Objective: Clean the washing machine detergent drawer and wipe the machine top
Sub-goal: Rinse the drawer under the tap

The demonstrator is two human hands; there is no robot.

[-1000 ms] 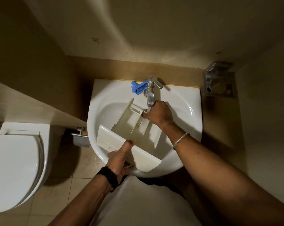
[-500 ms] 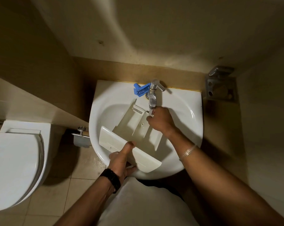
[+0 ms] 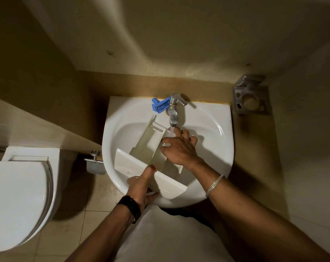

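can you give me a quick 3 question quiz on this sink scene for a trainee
1. True or false: the detergent drawer lies inside the sink.
2. Which hand grips the drawer's front panel? A) left hand B) right hand C) neither
3. Fill in: the blue insert sits on the sink rim just left of the ____.

Key
1. True. Its front panel rests over the near rim.
2. A. The thumb lies over the panel's top; the right hand has its fingers spread over the drawer's back compartments, under the water stream.
3. Faucet.
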